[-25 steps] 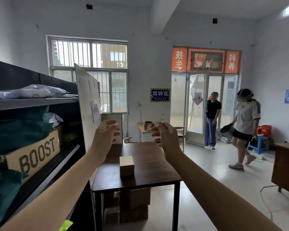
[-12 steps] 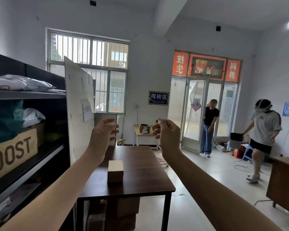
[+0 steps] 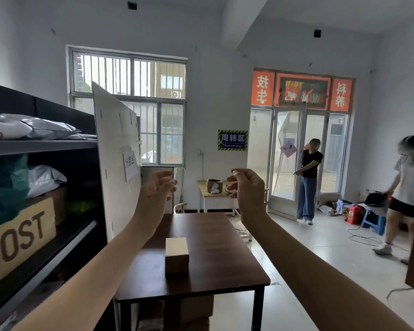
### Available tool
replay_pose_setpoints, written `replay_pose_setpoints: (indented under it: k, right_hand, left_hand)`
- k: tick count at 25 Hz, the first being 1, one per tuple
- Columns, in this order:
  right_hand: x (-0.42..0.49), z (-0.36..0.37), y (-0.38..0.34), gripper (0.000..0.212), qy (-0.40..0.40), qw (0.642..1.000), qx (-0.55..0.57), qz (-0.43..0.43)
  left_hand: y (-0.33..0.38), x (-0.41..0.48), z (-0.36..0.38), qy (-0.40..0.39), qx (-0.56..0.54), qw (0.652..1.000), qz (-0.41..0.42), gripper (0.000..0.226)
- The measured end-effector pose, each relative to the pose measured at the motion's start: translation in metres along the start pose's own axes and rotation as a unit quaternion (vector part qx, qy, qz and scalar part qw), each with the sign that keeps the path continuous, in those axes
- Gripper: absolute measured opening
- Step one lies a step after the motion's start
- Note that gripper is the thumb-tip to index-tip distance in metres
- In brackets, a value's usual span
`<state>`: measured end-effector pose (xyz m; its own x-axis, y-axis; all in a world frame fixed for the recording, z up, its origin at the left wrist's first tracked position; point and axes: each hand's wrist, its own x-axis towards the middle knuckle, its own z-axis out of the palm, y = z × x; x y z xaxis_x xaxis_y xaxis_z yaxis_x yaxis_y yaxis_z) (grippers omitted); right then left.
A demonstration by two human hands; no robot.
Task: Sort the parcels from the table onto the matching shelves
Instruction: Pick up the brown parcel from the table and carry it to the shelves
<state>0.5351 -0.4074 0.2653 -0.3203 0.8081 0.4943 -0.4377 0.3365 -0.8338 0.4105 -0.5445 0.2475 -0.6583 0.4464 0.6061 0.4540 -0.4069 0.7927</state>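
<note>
Both my arms are stretched out in front of me, raised above the table. My left hand is open, fingers spread and loosely curved, palm turned toward the right; it holds nothing and touches nothing. My right hand is half curled, the fingers bent in toward the thumb without closing on anything, and it too is empty. The two hands face each other with a clear gap between them.

The cardboard parcel sits on the dark brown table, left of the middle and nearer the front edge than the back, well below both hands and touched by neither. More cardboard boxes are stacked on the floor under the table.

Along the table's left edge stands the dark shelf unit, with a white board fixed to its end and a paper label on that board. The upper shelf carries grey plastic mailers; the shelf below holds a teal bag, a pale bag and a lettered carton.

Beyond the table's far edge, two people stand near the glass door.
</note>
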Motion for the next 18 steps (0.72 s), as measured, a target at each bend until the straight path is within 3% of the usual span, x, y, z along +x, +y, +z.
replay_pose_setpoints:
  k: [8, 11, 18]
  right_hand:
    - [0.015, 0.064, 0.035, 0.017, 0.011, 1.000, -0.020, -0.011]
    - [0.028, 0.081, 0.047, 0.016, 0.008, 0.999, -0.041, -0.023]
    - [0.081, 0.093, 0.090, 0.016, -0.032, 0.998, -0.049, -0.026]
  left_hand:
    - [-0.027, 0.051, -0.058, -0.016, -0.001, 1.000, -0.018, 0.019]
    - [-0.037, 0.071, -0.063, -0.010, -0.034, 0.999, -0.020, 0.007]
    - [-0.092, 0.116, -0.049, 0.022, -0.022, 0.999, -0.033, 0.017]
